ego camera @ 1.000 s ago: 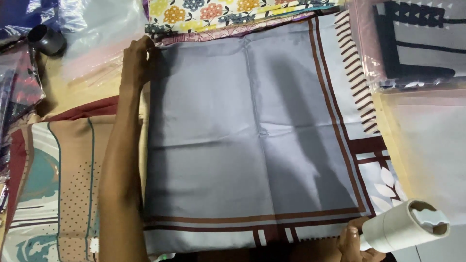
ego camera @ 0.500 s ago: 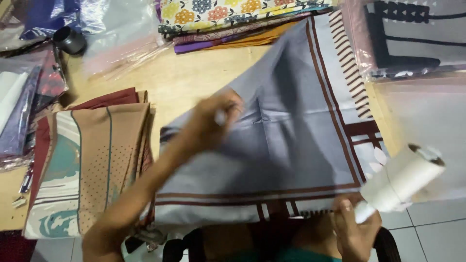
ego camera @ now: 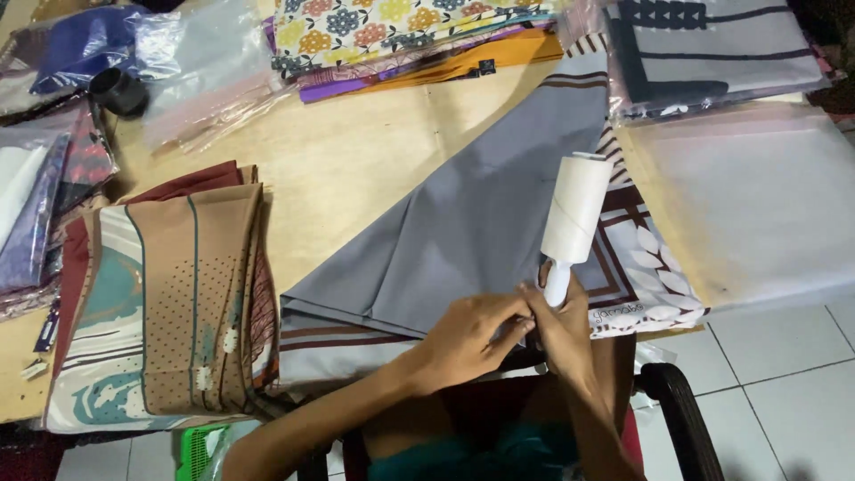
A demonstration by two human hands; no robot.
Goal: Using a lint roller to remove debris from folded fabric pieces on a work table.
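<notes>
Item 1: grey scarf, brown-striped border, folded on the diagonal into a triangle. Lies on wooden table, centre-right, long fold running from near edge up toward far right. Near corner sits at table edge, just in front of the person.

Item 2: left hand, fingers curled, pinching the scarf's near corner at the table edge; closed on fabric.

Item 3: right hand, closed round the handle of a white lint roller. Roller stands tilted upright above scarf's right part; w/ the hand touching left hand's fingertips. Whether roller touches cloth: can't tell.

Item 4: white leaf-print patterned cloth w/ brown lines, under the scarf's right side, near corner at table edge.

Item 5: stack of folded scarves, tan/teal/maroon, left of grey scarf, apart from it.

Item 6: clear plastic bags, right of roller, one over pale cloth.

Item 7: bagged dark-patterned grey scarf, far right.

Item 8: floral folded cloth pile w/ orange and purple layers, far centre.

Item 9: black round object, far left, beside bagged fabrics.

Item 10: black chair arm, near right, over tiled floor.
</notes>
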